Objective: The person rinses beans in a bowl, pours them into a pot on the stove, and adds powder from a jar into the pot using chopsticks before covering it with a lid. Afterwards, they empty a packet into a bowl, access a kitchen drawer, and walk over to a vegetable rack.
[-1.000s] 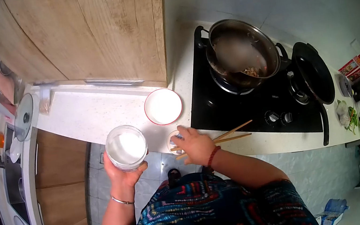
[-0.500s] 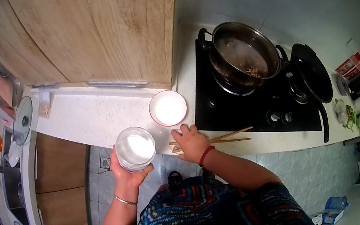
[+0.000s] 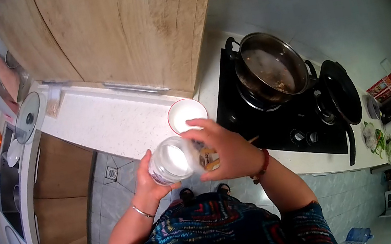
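Note:
My left hand (image 3: pixel 150 178) is wrapped round a clear jar (image 3: pixel 172 161) of white contents, its open mouth facing up. Beside the jar's mouth, my right hand (image 3: pixel 233 149) holds a round, blurred lid (image 3: pixel 204 156) on its edge. A white bowl with a red rim (image 3: pixel 185 114) stands on the counter just behind the jar and holds something white. The chopsticks are mostly hidden by my right hand; one tip (image 3: pixel 254 139) shows beyond it.
A steel pot (image 3: pixel 274 65) with liquid and bits of food sits on the black stove (image 3: pixel 236 115). To its right is a black pan (image 3: pixel 339 92). A glass lid (image 3: pixel 28 118) lies at the left, near the sink (image 3: pixel 10 189). Greens (image 3: pixel 377 139) lie at the far right.
My right hand has risen from the counter near the chopsticks and now has the lid beside the jar. The jar has moved right with my left hand. The view has shifted slightly.

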